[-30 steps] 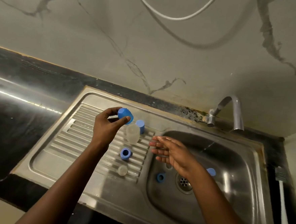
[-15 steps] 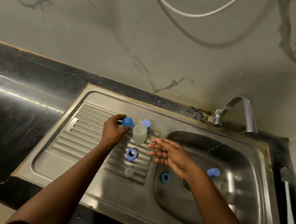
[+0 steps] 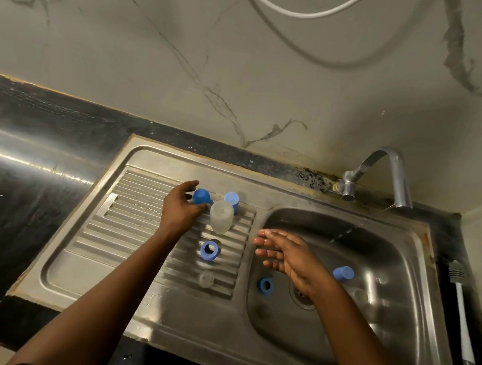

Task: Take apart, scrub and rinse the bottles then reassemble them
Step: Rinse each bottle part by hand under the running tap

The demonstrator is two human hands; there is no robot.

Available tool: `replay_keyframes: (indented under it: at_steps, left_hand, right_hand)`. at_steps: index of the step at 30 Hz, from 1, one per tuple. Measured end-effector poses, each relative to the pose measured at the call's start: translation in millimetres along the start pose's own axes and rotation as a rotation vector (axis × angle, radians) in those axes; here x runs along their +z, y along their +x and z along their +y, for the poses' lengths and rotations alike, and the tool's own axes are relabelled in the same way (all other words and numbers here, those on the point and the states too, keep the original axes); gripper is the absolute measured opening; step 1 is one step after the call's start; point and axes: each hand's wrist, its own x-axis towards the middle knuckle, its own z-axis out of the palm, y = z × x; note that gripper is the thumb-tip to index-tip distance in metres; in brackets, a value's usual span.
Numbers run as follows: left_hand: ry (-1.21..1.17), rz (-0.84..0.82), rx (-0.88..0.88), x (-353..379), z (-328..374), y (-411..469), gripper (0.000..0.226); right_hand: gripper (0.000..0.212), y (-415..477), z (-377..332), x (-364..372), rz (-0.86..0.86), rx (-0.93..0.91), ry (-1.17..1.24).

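Dim, warm yellowish light from above: the hose (image 3: 297, 14) throws a soft curved shadow lower down the wall (image 3: 128, 60). Hard glare streak across the black counter (image 3: 22, 158) at left, softer sheen on drainboard (image 3: 135, 212) ribs & sink (image 3: 392, 292) floor. Right hand (image 3: 288, 257) fingertips a bit motion-blurred. Wide-angle bend, straight edges bow, corners darker, fine detail soft & grainy

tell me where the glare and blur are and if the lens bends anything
Head view: dim warm light; glare streaks on the dark counter and in the sink basin; fingertips of the right hand look slightly motion-blurred, the left hand gripping the blue cap looks sharp; the wide lens bows the counter edge.
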Motion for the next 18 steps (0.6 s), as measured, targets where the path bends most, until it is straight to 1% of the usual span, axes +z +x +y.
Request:
replay_keyframes:
  at_steps: [4, 7, 13, 16, 18]
  left_hand:
    - [-0.002, 0.137, 0.069, -9, 14, -9, 0.069]
    - [-0.044, 0.215, 0.127, -15, 30, -21, 0.059]
    - [-0.143, 0.218, 0.208, -6, 63, -51, 0.030]
    - [-0.194, 0.203, 0.238, 10, 81, -69, 0.020]
    - [-0.215, 0.150, 0.271, 23, 87, -80, 0.017]
  right_hand:
    - [0.027, 1, 0, -6, 0.068, -0.003, 0.002]
    - [0.026, -1, 1, -10, 0.095, -0.006, 0.010]
    - [0.024, 3, 6, -22, 0.103, -0.009, 0.011]
    - [0.025, 6, 10, -25, 0.119, -0.023, 0.017]
    - [0.025, 7, 13, -27, 0.129, -0.032, 0.029]
